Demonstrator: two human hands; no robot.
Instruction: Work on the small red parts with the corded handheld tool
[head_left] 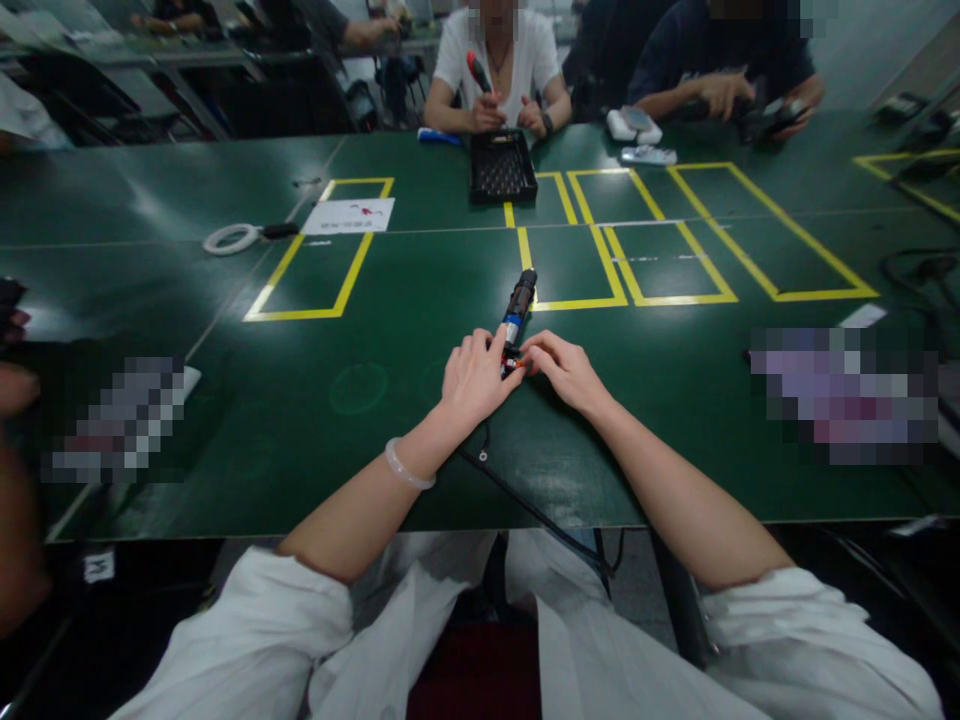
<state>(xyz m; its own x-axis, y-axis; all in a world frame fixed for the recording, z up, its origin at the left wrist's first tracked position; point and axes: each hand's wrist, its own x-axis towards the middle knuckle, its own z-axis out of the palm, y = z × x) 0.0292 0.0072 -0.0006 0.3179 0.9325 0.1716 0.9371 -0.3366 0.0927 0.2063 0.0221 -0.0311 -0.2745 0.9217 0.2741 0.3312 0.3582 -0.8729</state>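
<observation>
A black cylindrical tool (519,297) with a blue and silver band lies on the green table, its narrow end pointing away from me. My left hand (476,375) is closed over its near end, holding it down. Small red and orange parts, perhaps wires, show between the hands. At those parts the fingers of my right hand (559,365) are pinched together; what they grip is too small to make out. A black cord (529,505) trails from under my left hand over the front table edge. A short dark lead with a ring terminal (483,456) lies beside it.
Across the green table (420,450), a person in white holds a red-and-black screwdriver (478,72) behind a black tray (478,188) of small parts. Yellow tape outlines, a paper sheet (330,216) and a coiled white cable (229,240) lie beyond my hands. Blurred objects flank me.
</observation>
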